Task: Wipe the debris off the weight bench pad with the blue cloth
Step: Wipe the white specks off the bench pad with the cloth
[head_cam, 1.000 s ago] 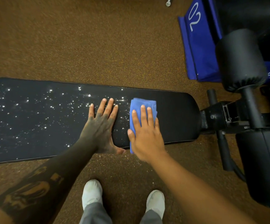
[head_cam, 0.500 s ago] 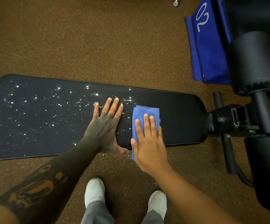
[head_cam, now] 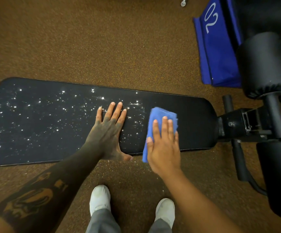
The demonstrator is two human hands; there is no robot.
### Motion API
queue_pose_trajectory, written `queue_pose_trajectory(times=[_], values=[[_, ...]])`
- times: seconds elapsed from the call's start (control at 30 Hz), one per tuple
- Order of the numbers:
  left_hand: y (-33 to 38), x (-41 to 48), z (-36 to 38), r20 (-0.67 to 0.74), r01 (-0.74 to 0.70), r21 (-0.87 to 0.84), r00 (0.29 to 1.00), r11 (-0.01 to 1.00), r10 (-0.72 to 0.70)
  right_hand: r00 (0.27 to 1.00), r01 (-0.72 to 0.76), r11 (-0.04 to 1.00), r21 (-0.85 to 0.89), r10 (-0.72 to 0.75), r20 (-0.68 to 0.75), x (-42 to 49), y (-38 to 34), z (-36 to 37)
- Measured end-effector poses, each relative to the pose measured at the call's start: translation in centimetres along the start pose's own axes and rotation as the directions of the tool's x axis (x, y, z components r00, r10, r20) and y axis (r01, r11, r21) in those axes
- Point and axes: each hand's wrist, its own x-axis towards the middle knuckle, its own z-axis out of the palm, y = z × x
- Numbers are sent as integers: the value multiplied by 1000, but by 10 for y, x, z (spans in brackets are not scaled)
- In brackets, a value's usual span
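A long black weight bench pad [head_cam: 193, 115] runs left to right across the view. White debris specks [head_cam: 35, 118] cover its left and middle parts; the right end looks clean. My right hand [head_cam: 163, 145] presses flat on a folded blue cloth [head_cam: 161, 113] near the pad's front edge, fingers straight. The cloth's near end hangs over that edge. My left hand [head_cam: 107, 132] rests flat on the pad just left of the cloth, fingers straight, thumb over the front edge.
The bench's black frame and hinge [head_cam: 247, 125] and a round black roller pad [head_cam: 264, 64] stand at the right. A blue mat marked 02 [head_cam: 215, 44] lies at the back right. My white shoes [head_cam: 99, 199] stand on brown speckled floor below the pad.
My right hand has slid the blue cloth a little toward the pad's front edge and away from the left hand. The left hand has stayed in place.
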Motion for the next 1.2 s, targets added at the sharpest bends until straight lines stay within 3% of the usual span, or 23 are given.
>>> queue_pose_trajectory(times=[0.07,0.23,0.47,0.63,0.7,0.83,0.9,1.0,1.13,1.2], values=[[-2,-1,0,4,3,-1,1000,1000,-3,995,-100,995,14,100,-14,3,-7,-2],[-4,-2,0,5,1,-25,1000,1000,-1,972,222,974,-55,-216,92,-3,-18,-6],[-5,-1,0,16,12,-10,1000,1000,-12,989,134,990,-45,-131,73,52,-33,-18],[-7,-5,0,8,16,-38,1000,999,-15,946,301,952,-58,-290,143,27,-24,-19],[-10,-6,0,18,17,-28,1000,999,-16,957,268,963,-41,-261,127,48,-21,-22],[-16,-8,-1,21,23,-35,1000,999,-23,999,-4,1000,-11,5,51,89,-44,-25],[-18,-9,-1,31,20,-33,999,999,-19,998,40,999,-30,-38,54,88,-52,-23],[-20,-10,-1,30,17,-37,999,999,-16,969,230,971,-62,-224,102,88,-40,-27],[-20,-10,-2,17,11,-41,1000,999,-11,990,107,993,-50,-102,93,112,-46,-33],[-20,-11,-2,18,6,-37,1000,999,-5,983,166,985,-56,-161,88,111,-57,-32]])
